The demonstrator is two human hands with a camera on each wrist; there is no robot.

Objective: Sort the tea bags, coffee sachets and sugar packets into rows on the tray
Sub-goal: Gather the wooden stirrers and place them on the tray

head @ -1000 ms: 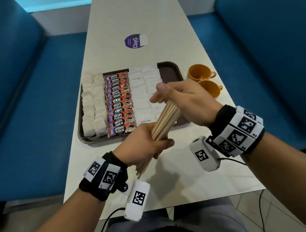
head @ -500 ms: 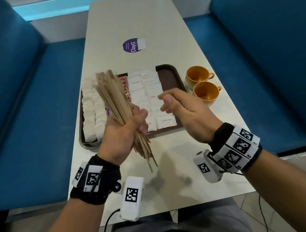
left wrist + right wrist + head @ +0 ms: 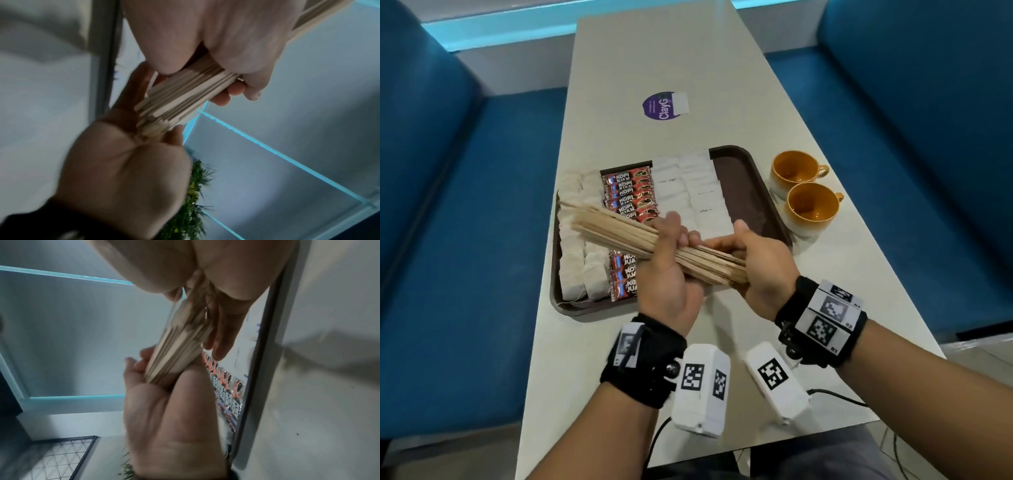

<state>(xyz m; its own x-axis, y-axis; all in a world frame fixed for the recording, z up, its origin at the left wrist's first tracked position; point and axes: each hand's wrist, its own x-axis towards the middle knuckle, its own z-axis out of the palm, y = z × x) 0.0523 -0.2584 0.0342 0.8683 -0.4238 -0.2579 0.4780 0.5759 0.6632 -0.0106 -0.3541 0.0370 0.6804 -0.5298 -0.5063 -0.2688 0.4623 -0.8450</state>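
A brown tray [image 3: 739, 171] holds rows of white tea bags [image 3: 571, 270] at its left, red coffee sachets [image 3: 630, 192] in the middle and white sugar packets [image 3: 702, 185] to their right. Its right strip is bare. Above the tray's near half, my left hand [image 3: 674, 250] grips a thick bundle of wooden stir sticks [image 3: 616, 229] around its middle, lying almost level with the far ends pointing left. My right hand [image 3: 753, 263] presses its flat palm [image 3: 123, 162] against the bundle's right ends [image 3: 156, 123]. The bundle hides some sachets.
Two orange cups [image 3: 796, 169] [image 3: 811, 205] stand right of the tray. A purple round sticker [image 3: 664, 105] lies farther up the pale table [image 3: 619, 359]. Blue benches [image 3: 465, 222] [image 3: 928, 137] flank the table on both sides.
My left hand has swung the stick bundle from a steep tilt down to nearly level over the tray. My right hand, apart half a second ago, now touches the bundle's right ends.
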